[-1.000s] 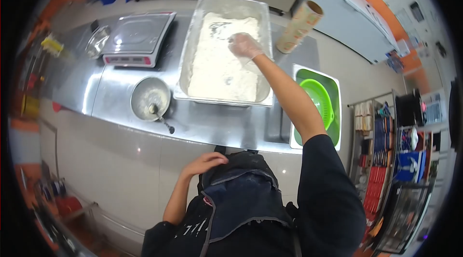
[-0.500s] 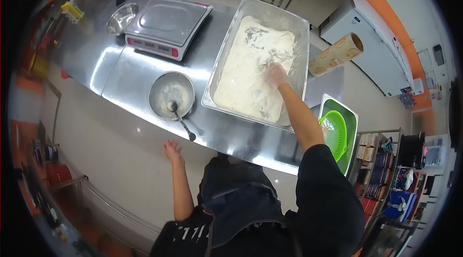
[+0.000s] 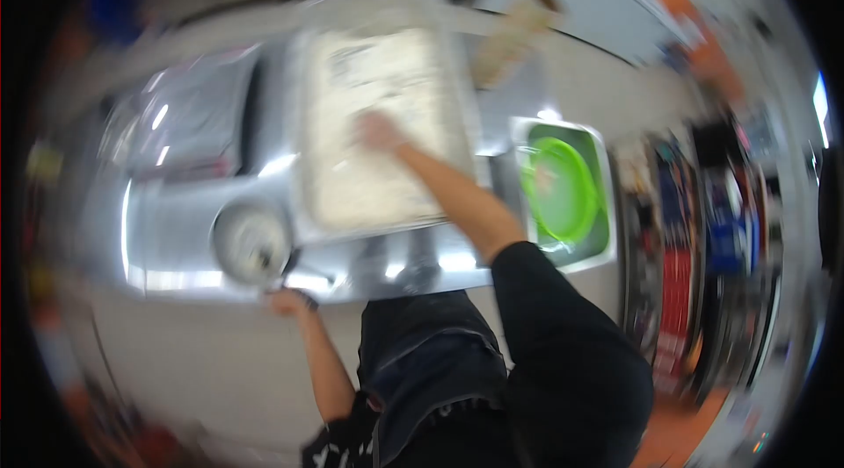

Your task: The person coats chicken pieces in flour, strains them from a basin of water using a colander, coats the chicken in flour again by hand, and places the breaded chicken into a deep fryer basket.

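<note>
The view is strongly blurred by motion. A deep steel tray [image 3: 303, 160] full of white flour [image 3: 369, 116] lies on the steel counter [image 3: 167, 231]. My right hand [image 3: 378, 130] rests in the flour near the tray's middle; its fingers are too blurred to read. My left hand [image 3: 286, 301] is at the counter's near edge, right by the black handle of a spoon [image 3: 290, 261] that lies in a small round steel bowl [image 3: 246, 244]. Whether the hand grips the handle cannot be told.
A scale [image 3: 189, 121] stands to the left of the tray. A green colander [image 3: 558, 191] sits in a steel container at the right. A printed paper roll [image 3: 514, 33] lies beyond the tray. Shelves with goods fill the far right.
My left hand has risen from my apron to the counter's edge beside the spoon handle. My right hand stays in the flour. The camera has swung and the view has blurred.
</note>
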Demonstrator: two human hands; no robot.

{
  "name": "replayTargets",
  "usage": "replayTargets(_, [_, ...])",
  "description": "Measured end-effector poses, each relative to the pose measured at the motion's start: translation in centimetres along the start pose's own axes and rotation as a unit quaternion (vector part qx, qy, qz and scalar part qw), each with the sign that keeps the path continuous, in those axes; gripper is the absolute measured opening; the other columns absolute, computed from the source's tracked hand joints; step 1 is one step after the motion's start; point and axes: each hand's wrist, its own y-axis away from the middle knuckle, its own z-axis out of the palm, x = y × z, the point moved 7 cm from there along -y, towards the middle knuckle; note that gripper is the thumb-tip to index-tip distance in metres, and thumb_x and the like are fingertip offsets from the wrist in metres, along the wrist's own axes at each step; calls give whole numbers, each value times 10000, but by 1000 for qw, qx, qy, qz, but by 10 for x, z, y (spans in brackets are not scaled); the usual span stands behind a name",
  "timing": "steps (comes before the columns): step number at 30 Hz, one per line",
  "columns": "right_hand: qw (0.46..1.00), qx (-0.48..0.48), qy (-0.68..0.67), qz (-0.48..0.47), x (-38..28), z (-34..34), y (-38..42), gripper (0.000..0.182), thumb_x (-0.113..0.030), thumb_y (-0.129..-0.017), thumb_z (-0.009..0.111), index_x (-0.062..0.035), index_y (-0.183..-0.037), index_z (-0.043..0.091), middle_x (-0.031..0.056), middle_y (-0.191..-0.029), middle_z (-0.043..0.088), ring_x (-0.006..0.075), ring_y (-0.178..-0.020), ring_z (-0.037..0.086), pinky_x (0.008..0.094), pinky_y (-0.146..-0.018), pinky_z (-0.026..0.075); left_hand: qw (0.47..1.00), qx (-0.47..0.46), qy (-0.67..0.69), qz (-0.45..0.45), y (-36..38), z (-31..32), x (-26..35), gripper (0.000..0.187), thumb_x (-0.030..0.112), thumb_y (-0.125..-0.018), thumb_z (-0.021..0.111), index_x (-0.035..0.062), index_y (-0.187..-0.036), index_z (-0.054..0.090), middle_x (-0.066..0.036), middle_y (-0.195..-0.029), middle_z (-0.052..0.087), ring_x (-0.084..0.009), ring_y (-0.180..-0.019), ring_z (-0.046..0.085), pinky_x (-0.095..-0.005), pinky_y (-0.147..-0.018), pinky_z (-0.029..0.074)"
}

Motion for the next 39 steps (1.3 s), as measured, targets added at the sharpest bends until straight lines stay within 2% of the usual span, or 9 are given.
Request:
replayTargets(1, [997,48,-52,5,-15,-20,15,339,-338,-682,608,-39,-841,587,147,-832,574,302,-791,542,443,-692,437,996,-13,91,-6,2,-18,22,497,346,-894,369,-86,-1137,417,-260,-980,529,-336,-842,566,-411,-700,458])
replayTargets(2, [996,-56,-46,60,-13,-9,10,456,-418,-625,650,-33,-860,584,168,-887,578,307,-849,547,447,-728,437,981,-45,189,-20,8,-29,44,500,348,-893,369,-87,-1134,417,-261,-979,529,-338,-842,566,-413,-702,457])
replayTargets(3, [994,74,-76,5,-14,-3,13,500,-449,-596,670,-29,-855,587,177,-902,582,312,-868,555,449,-745,440,963,-80,255,-28,17,-35,67,503,351,-892,370,-88,-1132,417,-263,-978,529,-340,-842,565,-415,-705,456])
replayTargets(5, [991,-12,-115,73,-39,-74,47,525,-486,-589,667,-27,-835,600,186,-864,598,328,-815,575,462,-737,443,939,-139,315,-20,42,-31,103,508,356,-890,370,-91,-1127,418,-266,-976,529,-344,-843,565,-420,-710,454])
replayTargets(12, [990,-48,20,134,-21,-55,55,234,-273,-669,580,-46,-640,626,163,-727,620,310,-697,602,436,-605,471,922,-217,321,12,90,-27,145,529,375,-884,371,-100,-1110,420,-277,-969,528,-359,-844,561,-434,-728,447])
replayTargets(23, [986,118,-35,116,-21,-85,64,132,-118,-661,529,-39,-649,633,167,-706,617,306,-670,606,422,-576,478,916,-221,333,-38,66,-45,119,562,405,-873,373,-114,-1082,422,-294,-959,526,-382,-845,556,-457,-756,436])
replayTargets(31, [991,119,-14,55,-32,-128,84,106,-79,-653,505,-10,-651,585,180,-681,592,310,-654,590,420,-587,474,908,-203,354,-91,35,-53,83,588,427,-865,374,-124,-1063,425,-307,-952,525,-399,-846,553,-473,-776,428])
replayTargets(36, [999,32,-23,18,-14,-139,88,256,-266,-633,647,-54,-770,605,144,-756,568,308,-729,545,401,-665,433,906,-107,362,-190,15,-65,33,604,441,-861,375,-131,-1050,426,-315,-947,525,-410,-846,550,-483,-789,423])
replayTargets(39, [985,106,-48,-129,-29,-179,105,260,-297,-673,628,-73,-804,622,122,-727,570,313,-734,545,388,-704,436,891,-65,375,-248,20,-78,26,614,449,-858,375,-135,-1043,427,-319,-944,524,-416,-847,549,-490,-797,420])
